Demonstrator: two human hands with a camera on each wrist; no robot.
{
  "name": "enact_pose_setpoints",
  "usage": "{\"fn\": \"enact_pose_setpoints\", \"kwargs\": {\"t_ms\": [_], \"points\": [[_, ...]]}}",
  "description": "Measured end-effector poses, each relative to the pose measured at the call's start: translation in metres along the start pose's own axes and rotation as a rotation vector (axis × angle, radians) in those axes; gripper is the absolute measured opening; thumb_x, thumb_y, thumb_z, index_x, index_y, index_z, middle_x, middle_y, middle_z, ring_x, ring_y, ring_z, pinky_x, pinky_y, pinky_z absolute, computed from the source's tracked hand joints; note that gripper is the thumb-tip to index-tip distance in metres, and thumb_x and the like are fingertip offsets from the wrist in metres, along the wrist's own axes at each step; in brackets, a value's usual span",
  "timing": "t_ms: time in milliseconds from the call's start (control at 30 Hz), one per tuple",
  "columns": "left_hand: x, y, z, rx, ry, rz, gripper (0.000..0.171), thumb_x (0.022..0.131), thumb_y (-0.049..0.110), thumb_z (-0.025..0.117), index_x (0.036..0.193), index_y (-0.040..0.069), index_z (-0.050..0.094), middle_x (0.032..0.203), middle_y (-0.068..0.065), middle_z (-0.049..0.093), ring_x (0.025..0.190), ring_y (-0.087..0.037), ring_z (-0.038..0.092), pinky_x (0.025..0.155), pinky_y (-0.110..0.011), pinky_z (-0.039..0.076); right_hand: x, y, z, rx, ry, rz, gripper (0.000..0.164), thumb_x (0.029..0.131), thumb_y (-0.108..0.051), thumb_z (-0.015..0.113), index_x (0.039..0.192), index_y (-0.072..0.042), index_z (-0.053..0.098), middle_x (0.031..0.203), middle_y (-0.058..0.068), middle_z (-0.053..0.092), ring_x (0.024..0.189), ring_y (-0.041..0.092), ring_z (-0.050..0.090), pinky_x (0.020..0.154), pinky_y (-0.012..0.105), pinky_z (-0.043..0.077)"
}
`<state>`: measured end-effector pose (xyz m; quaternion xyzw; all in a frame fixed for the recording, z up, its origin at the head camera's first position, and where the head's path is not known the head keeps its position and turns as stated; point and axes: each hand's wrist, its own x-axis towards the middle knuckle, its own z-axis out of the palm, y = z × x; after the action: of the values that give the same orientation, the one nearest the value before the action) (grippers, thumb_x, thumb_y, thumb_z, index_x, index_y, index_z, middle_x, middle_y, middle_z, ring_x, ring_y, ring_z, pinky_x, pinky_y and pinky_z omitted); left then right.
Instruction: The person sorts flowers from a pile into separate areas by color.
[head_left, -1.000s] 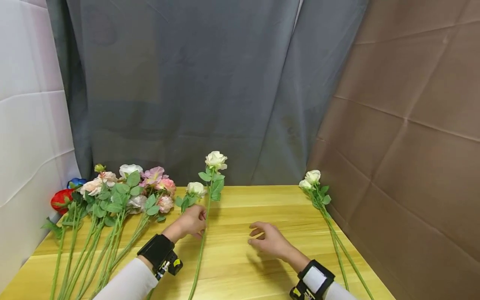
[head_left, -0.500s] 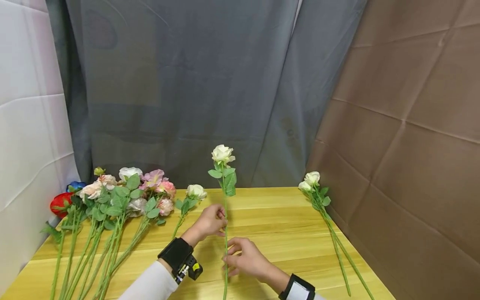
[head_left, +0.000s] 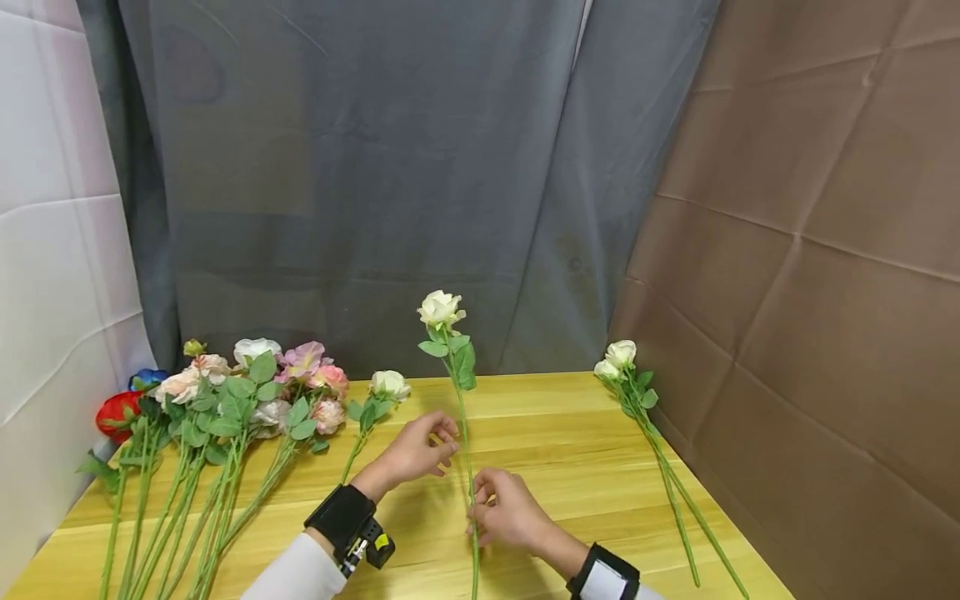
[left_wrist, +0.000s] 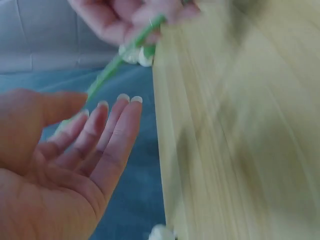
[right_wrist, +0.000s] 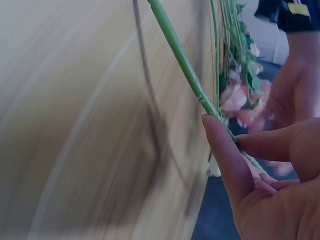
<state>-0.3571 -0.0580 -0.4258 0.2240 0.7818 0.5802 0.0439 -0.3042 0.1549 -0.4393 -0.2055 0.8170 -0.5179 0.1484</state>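
Right hand [head_left: 510, 510] is pinching the rose [head_left: 441, 310] over the surface [head_left: 547, 421]; left hand [head_left: 420, 448] is hovering, fingers relaxed, beside its stem [head_left: 465, 433]. Work is seemingly standing midway: two roses [head_left: 621, 355] are lying at right, another rose [head_left: 390, 384] is lying left, near mixed flowers [head_left: 240, 387].

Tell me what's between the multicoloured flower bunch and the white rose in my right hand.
Head view: another green-leaved white rose on the yellow wooden table, plus your left hand.
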Motion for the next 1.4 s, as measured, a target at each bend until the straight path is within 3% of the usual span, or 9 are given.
{"fn": "enact_pose_setpoints", "kwargs": {"t_ms": [133, 233, 400, 600, 800, 1033, 1167, 1300, 1400], "points": [[-0.012, -0.012, -0.025, 0.063, -0.004, 0.002, 0.011, 0.1, 0.004, 0.062, 0.11, -0.001, 0.06, 0.094, -0.012, 0.06, 0.079, -0.034, 0.068, 0.065, -0.04, 0.061, -0.008, 0.007, -0.016, -0.059, 0.017, -0.008, 0.012, 0.094, 0.008, 0.06, 0.104, 0.007, 0.054, 0.09, 0.016, 0.059, 0.073, 0.033, 0.073, 0.06, 0.044, 0.062], [-0.025, -0.019, -0.047, 0.125, 0.035, -0.004, 0.01, 0.098, 0.002, 0.064, 0.106, -0.003, 0.061, 0.091, -0.011, 0.061, 0.078, -0.03, 0.067, 0.065, -0.034, 0.058, -0.015, 0.012, -0.033, -0.096, 0.057, -0.002, 0.011, 0.094, 0.008, 0.059, 0.102, 0.007, 0.053, 0.088, 0.015, 0.057, 0.072, 0.032, 0.072, 0.058, 0.045, 0.062], [-0.045, -0.026, -0.078, 0.259, 0.149, -0.073, 0.01, 0.093, -0.001, 0.067, 0.101, -0.002, 0.063, 0.089, -0.01, 0.062, 0.079, -0.022, 0.062, 0.065, -0.033, 0.051, -0.023, 0.018, -0.068, -0.178, 0.159, 0.018, 0.011, 0.093, 0.009, 0.058, 0.102, 0.009, 0.052, 0.084, 0.014, 0.057, 0.069, 0.033, 0.072, 0.056, 0.049, 0.061], [-0.062, -0.037, -0.098, 0.415, 0.226, -0.169, 0.017, 0.086, 0.0, 0.071, 0.101, -0.004, 0.063, 0.088, -0.007, 0.063, 0.08, -0.02, 0.06, 0.068, -0.035, 0.048, -0.035, 0.022, -0.106, -0.288, 0.296, 0.049, 0.012, 0.092, 0.01, 0.06, 0.096, 0.004, 0.051, 0.082, 0.015, 0.057, 0.067, 0.03, 0.07, 0.053, 0.045, 0.061], [-0.073, -0.045, -0.104, 0.488, 0.19, -0.25, 0.03, 0.086, 0.004, 0.074, 0.108, -0.01, 0.061, 0.093, -0.014, 0.064, 0.086, -0.029, 0.062, 0.073, -0.044, 0.051, -0.044, 0.037, -0.139, -0.369, 0.385, 0.136, 0.013, 0.091, 0.011, 0.059, 0.093, 0.002, 0.05, 0.08, 0.015, 0.056, 0.067, 0.029, 0.069, 0.053, 0.043, 0.06], [-0.079, -0.052, -0.097, 0.539, 0.128, -0.339, 0.038, 0.084, 0.006, 0.077, 0.113, -0.011, 0.06, 0.099, -0.018, 0.064, 0.09, -0.034, 0.063, 0.075, -0.048, 0.054, -0.056, 0.06, -0.175, -0.447, 0.412, 0.21, 0.009, 0.091, 0.011, 0.054, 0.095, 0.006, 0.047, 0.078, 0.013, 0.05, 0.068, 0.029, 0.069, 0.057, 0.045, 0.061], [-0.08, -0.049, -0.092, 0.545, 0.136, -0.34, 0.03, 0.082, 0.003, 0.078, 0.105, -0.009, 0.062, 0.097, -0.017, 0.063, 0.087, -0.032, 0.061, 0.073, -0.046, 0.053, -0.059, 0.072, -0.196, -0.587, 0.41, 0.24, 0.015, 0.084, 0.012, 0.055, 0.084, 0.0, 0.046, 0.067, 0.005, 0.044, 0.055, 0.022, 0.062, 0.048, 0.034, 0.051], [-0.081, -0.046, -0.087, 0.522, 0.15, -0.336, 0.022, 0.08, -0.001, 0.076, 0.092, -0.005, 0.06, 0.085, -0.012, 0.057, 0.072, -0.024, 0.051, 0.064, -0.038, 0.044, -0.058, 0.082, -0.211, -0.724, 0.408, 0.282, 0.028, 0.074, 0.012, 0.057, 0.068, -0.009, 0.041, 0.054, 0.0, 0.039, 0.044, 0.019, 0.053, 0.046, 0.028, 0.037], [-0.082, -0.046, -0.083, 0.513, 0.161, -0.345, 0.021, 0.079, -0.003, 0.075, 0.08, 0.001, 0.055, 0.071, -0.006, 0.045, 0.062, -0.019, 0.038, 0.059, -0.034, 0.033, -0.058, 0.087, -0.218, -0.779, 0.403, 0.3, 0.022, 0.074, 0.011, 0.058, 0.066, -0.007, 0.047, 0.056, 0.003, 0.047, 0.046, 0.02, 0.053, 0.046, 0.03, 0.039]]}}
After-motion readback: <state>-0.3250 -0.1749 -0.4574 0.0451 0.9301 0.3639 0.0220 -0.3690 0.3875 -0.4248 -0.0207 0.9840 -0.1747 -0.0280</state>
